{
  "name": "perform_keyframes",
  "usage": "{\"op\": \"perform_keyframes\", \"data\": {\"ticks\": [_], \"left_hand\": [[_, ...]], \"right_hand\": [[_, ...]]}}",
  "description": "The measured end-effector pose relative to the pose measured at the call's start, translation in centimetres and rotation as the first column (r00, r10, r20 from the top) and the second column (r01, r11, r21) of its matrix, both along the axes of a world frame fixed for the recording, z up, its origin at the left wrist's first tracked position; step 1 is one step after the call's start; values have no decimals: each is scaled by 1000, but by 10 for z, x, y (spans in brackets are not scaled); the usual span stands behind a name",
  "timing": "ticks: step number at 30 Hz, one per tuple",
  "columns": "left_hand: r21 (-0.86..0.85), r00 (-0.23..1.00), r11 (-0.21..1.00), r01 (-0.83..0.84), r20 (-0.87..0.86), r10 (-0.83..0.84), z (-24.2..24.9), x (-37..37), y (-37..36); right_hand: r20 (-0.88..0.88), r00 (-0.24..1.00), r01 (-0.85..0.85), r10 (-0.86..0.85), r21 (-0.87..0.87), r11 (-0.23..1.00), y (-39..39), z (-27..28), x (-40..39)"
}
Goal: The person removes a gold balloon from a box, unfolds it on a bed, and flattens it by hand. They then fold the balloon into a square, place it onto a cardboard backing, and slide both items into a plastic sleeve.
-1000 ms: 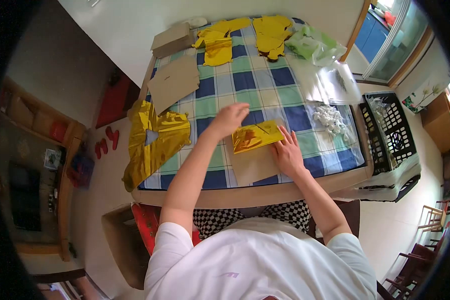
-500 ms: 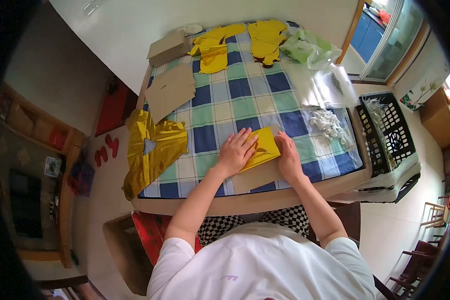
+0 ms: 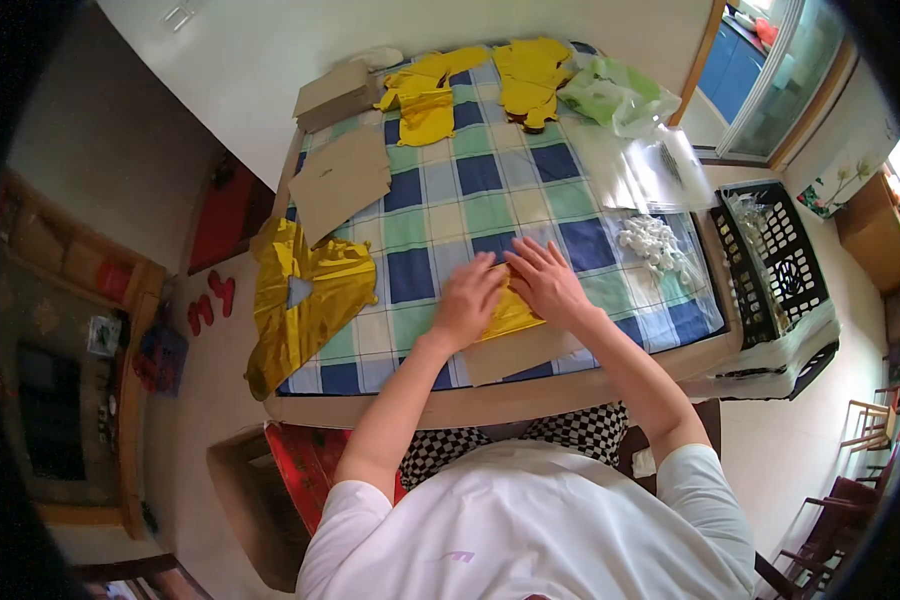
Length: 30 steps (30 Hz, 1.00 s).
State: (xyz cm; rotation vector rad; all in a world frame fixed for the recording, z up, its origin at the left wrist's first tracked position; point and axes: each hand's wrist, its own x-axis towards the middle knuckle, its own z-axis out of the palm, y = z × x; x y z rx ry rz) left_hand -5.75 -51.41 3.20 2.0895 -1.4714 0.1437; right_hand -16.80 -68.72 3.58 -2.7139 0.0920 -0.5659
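Note:
Near the front edge of the table, a folded piece of shiny gold foil (image 3: pixel 513 318) lies on a flat brown cardboard sheet (image 3: pixel 523 354). My right hand (image 3: pixel 550 287) rests across the foil's upper right part, fingers stretched out and covering much of it. On the foil's left edge is my left hand (image 3: pixel 465 305), its fingers apart, slightly bent and a little blurred. Neither hand grips anything visible. Left of them, a larger gold foil piece (image 3: pixel 335 275) with a cut-out hangs partly over the table's left edge.
A checked cloth (image 3: pixel 425 225) covers the table. Further back are cardboard sheets (image 3: pixel 342 180), a cardboard stack (image 3: pixel 332 97), more gold foil shapes (image 3: pixel 532 80), a green-white plastic bag (image 3: pixel 620 95) and clear sleeves (image 3: pixel 660 170). White small pieces (image 3: pixel 658 245) lie right, beside a black basket (image 3: pixel 770 260).
My right hand has moved left from the foil's right edge to lie over its top. My left hand has shifted slightly, its fingers lifting and bending. Less of the foil shows.

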Motion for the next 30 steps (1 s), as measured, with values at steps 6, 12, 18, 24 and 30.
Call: {"op": "perform_keyframes", "data": {"ticks": [6, 12, 18, 24, 30], "left_hand": [[-18, 932, 946, -323, -177, 315, -7, 24, 52], [75, 817, 936, -345, -467, 339, 6, 35, 33], [72, 861, 925, -373, -343, 375, -3, 47, 17], [-56, 914, 918, -393, -136, 383, -6, 41, 14], [-20, 908, 923, -385, -185, 375, -8, 40, 16]], "right_hand": [[-84, 996, -10, 8, -26, 1000, 2, -8, -2], [-120, 992, -58, 48, -88, 994, -3, -5, -9], [-164, 985, -72, 52, -114, 991, -9, 0, -9], [-153, 987, -84, 57, -173, 981, -10, -6, -9], [-244, 950, -229, 194, -120, 966, 1, 16, -6]]}}
